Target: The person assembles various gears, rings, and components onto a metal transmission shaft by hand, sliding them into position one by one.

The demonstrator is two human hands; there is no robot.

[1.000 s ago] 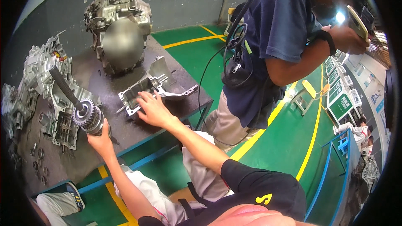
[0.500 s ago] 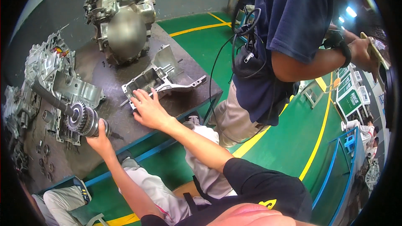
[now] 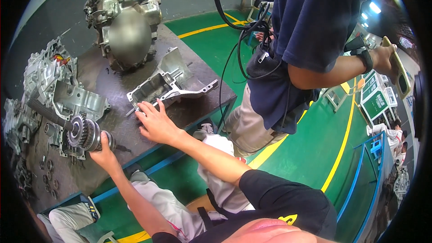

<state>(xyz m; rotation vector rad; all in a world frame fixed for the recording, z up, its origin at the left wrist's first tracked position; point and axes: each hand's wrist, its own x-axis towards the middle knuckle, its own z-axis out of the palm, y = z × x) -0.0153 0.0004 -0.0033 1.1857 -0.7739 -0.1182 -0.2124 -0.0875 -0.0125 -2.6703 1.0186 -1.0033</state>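
Note:
My left hand is closed round the near end of a gear shaft, a toothed gear and rings stacked along it. A dark splined rod reaches from its far end toward the upper left. My right hand has its fingers spread, with nothing in them. Its fingertips are at the near edge of an open metal gearbox casing; whether they touch it I cannot tell. Thin rods lie across that casing. Behind the gear shaft is another casing half, partly covered.
A large gearbox stands at the table's back, with a blurred patch over it. Metal housings crowd the left side. Several small rings lie near the table's front left. At right, a person in a dark shirt holds a phone.
My right hand has drawn slightly back toward me from the casing. The left hand still grips the gear shaft. The person at right has tilted the phone and moved an arm.

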